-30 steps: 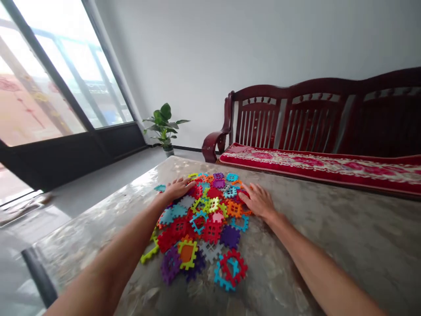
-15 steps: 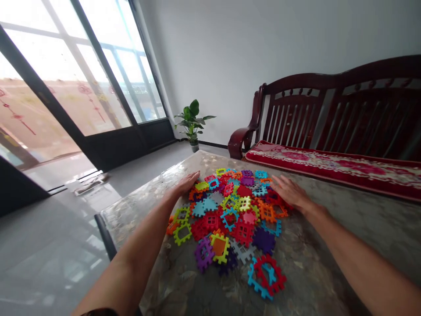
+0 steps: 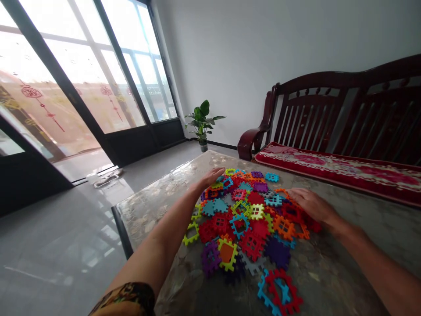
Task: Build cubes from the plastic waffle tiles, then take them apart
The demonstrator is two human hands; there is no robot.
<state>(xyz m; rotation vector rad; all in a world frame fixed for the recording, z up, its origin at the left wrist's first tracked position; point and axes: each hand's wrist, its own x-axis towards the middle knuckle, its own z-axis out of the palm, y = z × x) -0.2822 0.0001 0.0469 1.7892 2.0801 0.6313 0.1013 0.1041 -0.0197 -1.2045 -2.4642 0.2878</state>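
A loose heap of colourful interlocking plastic panels point(image 3: 221, 222), some solid and some with window-like cut-outs, lies on the marbled table point(image 3: 154, 186). At the heap's far left edge, my left hand point(image 3: 212, 177) rests against the panels with its fingers stretched out. My right hand point(image 3: 311, 204) lies along the right side, fingers extended, against red panels point(image 3: 291, 211) and close to an orange window panel point(image 3: 284, 226). Neither hand grasps a panel. Closest to me, a red frame panel point(image 3: 294, 303) overlaps a light-blue one point(image 3: 263, 292).
Beyond the table stands a dark wooden bench point(image 3: 307, 114) with a red floral cushion point(image 3: 329, 169). A potted plant point(image 3: 202, 120) is by the wall. Glass doors point(image 3: 82, 87) are at the left, with an object point(image 3: 108, 177) on the floor near them.
The view has swung slightly left. My left hand has moved inward along the heap's far left edge. My right hand has come nearer along the right side, and panels there have shifted.
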